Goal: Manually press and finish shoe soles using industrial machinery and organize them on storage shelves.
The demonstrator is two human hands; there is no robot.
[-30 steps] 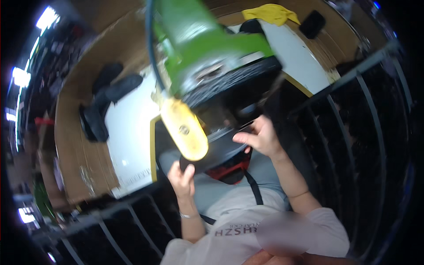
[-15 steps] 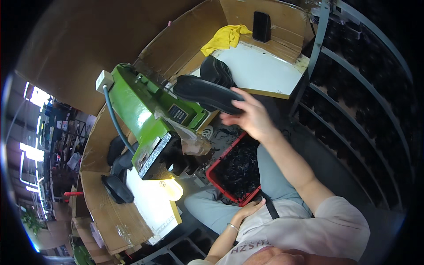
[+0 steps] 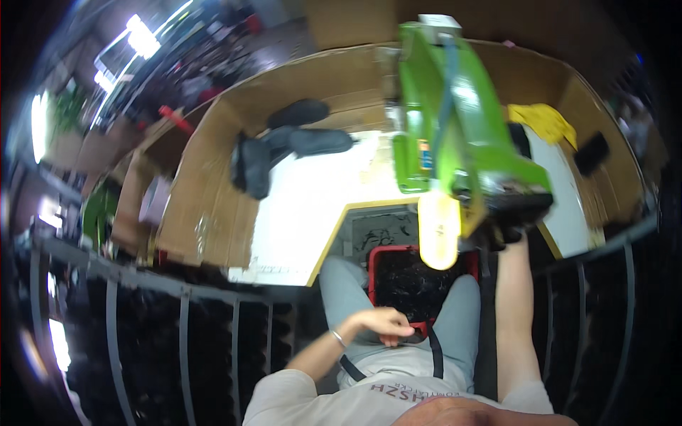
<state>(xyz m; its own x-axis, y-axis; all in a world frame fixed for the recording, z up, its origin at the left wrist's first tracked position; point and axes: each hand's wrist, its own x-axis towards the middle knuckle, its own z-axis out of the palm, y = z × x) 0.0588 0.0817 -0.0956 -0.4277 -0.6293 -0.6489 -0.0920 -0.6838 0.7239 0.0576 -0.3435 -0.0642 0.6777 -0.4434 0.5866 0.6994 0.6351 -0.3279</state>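
My left hand [image 3: 386,323] hovers over my lap, fingers loosely bent, with nothing visible in it. My right forearm [image 3: 513,298] reaches forward to the dark head of the green machine [image 3: 490,121]. That head hides my right hand, so I cannot see its fingers or what they hold. A bright, glowing yellow-white lamp [image 3: 440,231] hangs beside the machine head. Several black shoe soles [image 3: 320,141] lie on the left part of the white tabletop [image 3: 320,181]. Between my knees stands a red bin [image 3: 372,273] with black scraps in it.
Cardboard walls [image 3: 206,192] enclose the table's back and sides. At the right are a yellow cloth [image 3: 543,122] and a black phone-like object [image 3: 592,153]. Metal racks [image 3: 185,312] stand close on both sides of me. A blue-grey cable [image 3: 449,92] runs down the machine.
My view has swung left. My right hand, which held a black shoe sole to the machine's right, is now hidden behind the machine head. My left hand has lifted off my belly.
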